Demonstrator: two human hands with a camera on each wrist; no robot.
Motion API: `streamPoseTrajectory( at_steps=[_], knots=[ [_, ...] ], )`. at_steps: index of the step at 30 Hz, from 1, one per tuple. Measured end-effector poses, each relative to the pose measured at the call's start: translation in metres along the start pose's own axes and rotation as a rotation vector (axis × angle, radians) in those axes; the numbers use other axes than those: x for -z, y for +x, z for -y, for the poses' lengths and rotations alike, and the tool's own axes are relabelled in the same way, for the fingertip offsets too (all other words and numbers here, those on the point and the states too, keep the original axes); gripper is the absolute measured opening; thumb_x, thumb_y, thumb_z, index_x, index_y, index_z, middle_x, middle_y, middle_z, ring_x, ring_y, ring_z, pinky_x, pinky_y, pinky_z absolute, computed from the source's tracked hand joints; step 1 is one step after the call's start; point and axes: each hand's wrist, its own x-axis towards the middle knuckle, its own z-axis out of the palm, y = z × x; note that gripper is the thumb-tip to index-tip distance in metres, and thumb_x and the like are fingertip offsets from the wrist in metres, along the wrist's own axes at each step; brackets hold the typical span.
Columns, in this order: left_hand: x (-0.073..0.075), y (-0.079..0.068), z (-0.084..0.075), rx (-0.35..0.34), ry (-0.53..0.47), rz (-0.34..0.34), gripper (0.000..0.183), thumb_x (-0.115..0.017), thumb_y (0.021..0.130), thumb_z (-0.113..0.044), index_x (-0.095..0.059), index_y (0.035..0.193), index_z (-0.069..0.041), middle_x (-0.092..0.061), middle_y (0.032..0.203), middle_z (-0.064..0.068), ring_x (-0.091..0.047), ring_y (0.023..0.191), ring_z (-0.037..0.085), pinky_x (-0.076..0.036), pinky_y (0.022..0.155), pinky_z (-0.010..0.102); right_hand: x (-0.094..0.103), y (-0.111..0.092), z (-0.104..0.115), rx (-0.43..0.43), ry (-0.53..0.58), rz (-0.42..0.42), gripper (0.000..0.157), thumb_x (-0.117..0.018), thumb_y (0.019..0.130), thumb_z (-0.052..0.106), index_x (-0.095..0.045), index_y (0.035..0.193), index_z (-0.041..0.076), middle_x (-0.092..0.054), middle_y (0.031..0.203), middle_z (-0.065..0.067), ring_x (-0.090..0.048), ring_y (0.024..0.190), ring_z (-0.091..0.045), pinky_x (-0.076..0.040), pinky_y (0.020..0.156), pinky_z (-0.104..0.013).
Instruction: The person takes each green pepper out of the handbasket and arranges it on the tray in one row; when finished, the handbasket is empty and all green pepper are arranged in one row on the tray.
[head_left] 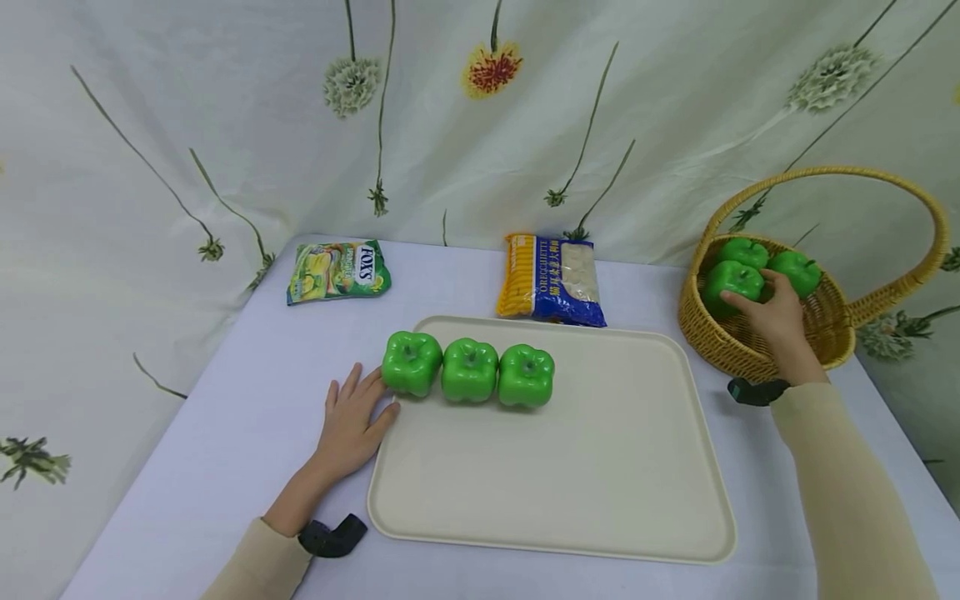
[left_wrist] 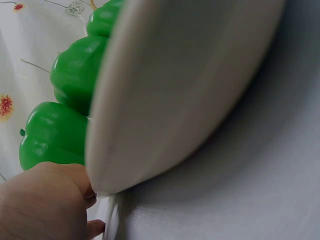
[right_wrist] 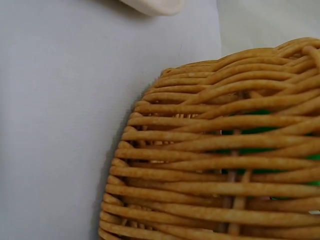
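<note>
Inside the wicker basket (head_left: 712, 337) at the right lie three green bell peppers. My right hand (head_left: 776, 321) reaches over the rim and holds the front green bell pepper (head_left: 731, 287), thumb on its near side and fingers at its right. In the right wrist view the woven wall (right_wrist: 210, 165) hides that hand. My left hand (head_left: 352, 421) rests with spread fingers at the left edge of the beige tray (head_left: 555, 475). Its fingertips are beside the leftmost bell pepper (head_left: 411, 364) of a row of three on the tray; the left wrist view shows this pepper (left_wrist: 52, 137) too.
Behind the tray lie a green FOX'S candy bag (head_left: 337, 271) and a yellow-and-blue orecchiette pasta bag (head_left: 551, 279). The basket's tall handle (head_left: 825, 171) arches over its right side. A flowered cloth (head_left: 247, 108) hangs behind the white-covered table (head_left: 225, 400).
</note>
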Motion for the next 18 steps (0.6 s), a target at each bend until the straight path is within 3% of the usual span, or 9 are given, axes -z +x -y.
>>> streamPoseTrajectory(
  at_steps=[11, 18],
  knots=[
    [-0.001, 0.0, 0.0, -0.001, 0.002, -0.001, 0.048, -0.053, 0.097, -0.022, -0.049, 0.141, -0.005, -0.041, 0.152, 0.02, -0.013, 0.147, 0.05, 0.001, 0.113, 0.071, 0.012, -0.022, 0.008, -0.048, 0.053, -0.035, 0.101, -0.058, 0.087, 0.062, -0.005, 0.158, 0.014, -0.005, 0.163, -0.021, -0.017, 0.146, -0.045, -0.028, 0.113, -0.061],
    [0.0, 0.0, 0.0, -0.004, 0.003, -0.001, 0.049, -0.053, 0.097, -0.022, -0.048, 0.142, -0.005, -0.041, 0.151, 0.02, -0.013, 0.146, 0.05, 0.001, 0.113, 0.071, 0.023, -0.041, 0.014, -0.062, 0.076, -0.088, 0.091, -0.059, 0.087, 0.059, -0.01, 0.158, 0.027, -0.012, 0.164, -0.012, -0.027, 0.144, -0.035, -0.04, 0.103, -0.041]
  ],
)
